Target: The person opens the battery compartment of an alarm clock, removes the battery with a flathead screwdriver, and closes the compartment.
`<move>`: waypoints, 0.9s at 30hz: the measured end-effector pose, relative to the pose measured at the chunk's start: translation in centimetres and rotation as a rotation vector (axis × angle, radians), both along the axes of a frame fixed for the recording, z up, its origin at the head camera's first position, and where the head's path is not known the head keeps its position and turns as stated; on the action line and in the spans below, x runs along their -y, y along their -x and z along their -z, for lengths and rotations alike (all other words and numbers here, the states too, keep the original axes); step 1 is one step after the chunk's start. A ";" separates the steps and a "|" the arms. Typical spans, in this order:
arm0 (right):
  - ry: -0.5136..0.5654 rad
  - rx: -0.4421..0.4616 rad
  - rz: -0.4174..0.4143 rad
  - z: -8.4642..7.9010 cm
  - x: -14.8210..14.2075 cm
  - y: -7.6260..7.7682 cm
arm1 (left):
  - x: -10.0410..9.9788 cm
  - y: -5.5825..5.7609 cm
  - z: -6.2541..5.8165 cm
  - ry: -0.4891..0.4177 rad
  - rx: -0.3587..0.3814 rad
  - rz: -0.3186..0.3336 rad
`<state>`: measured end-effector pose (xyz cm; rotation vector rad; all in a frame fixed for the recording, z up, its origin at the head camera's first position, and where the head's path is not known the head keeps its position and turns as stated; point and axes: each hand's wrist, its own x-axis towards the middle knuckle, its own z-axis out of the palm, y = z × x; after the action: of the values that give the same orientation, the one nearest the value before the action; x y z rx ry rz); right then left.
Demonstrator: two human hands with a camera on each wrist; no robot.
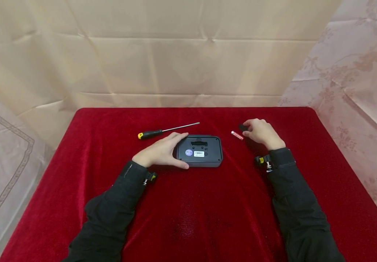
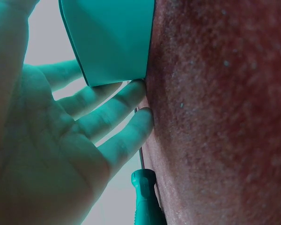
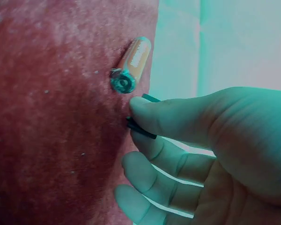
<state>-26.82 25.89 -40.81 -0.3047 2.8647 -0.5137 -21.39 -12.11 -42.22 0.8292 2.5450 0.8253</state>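
A black box-shaped electronic device [image 1: 204, 163] lies on the cloth with its underside up, showing a battery slot [image 1: 199, 143] and two stickers. My left hand [image 1: 163, 151] holds its left end, thumb along the near edge and fingers at the far side. In the left wrist view the fingers lie against the device's end [image 2: 114, 51]. To the right, my right hand [image 1: 262, 131] pinches a small flat black piece [image 3: 143, 129] between thumb and index finger, just above the cloth. A red and white battery [image 1: 237, 135] lies beside those fingertips, untouched.
Behind the left hand lies a screwdriver [image 1: 150, 134] with a black and yellow handle, its shaft pointing right. Red velvety cloth [image 1: 188, 211] covers the table. Pale curtains [image 1: 162, 65] hang behind it and at both sides.
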 end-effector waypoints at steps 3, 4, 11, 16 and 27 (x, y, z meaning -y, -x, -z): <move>0.019 -0.016 0.007 -0.3 0.1 -0.1 | 0.0 0.1 0.0 -0.003 0.003 0.003; 0.028 -0.020 0.006 -0.4 0.2 -0.1 | 0.0 0.1 0.0 -0.003 0.002 0.002; 0.102 -0.067 -0.019 -1.2 0.8 -0.3 | 0.0 0.1 0.0 -0.003 -0.005 0.006; 0.143 -0.091 -0.028 -2.0 1.3 -0.7 | 0.0 0.1 0.0 -0.004 -0.006 0.006; 0.208 -0.123 -0.184 -2.5 2.9 -1.3 | 0.1 0.2 0.2 -0.003 -0.017 0.010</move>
<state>-25.54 22.95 -38.35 -0.6497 2.8629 -0.7822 -21.60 -12.17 -42.39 0.8528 2.5532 0.8226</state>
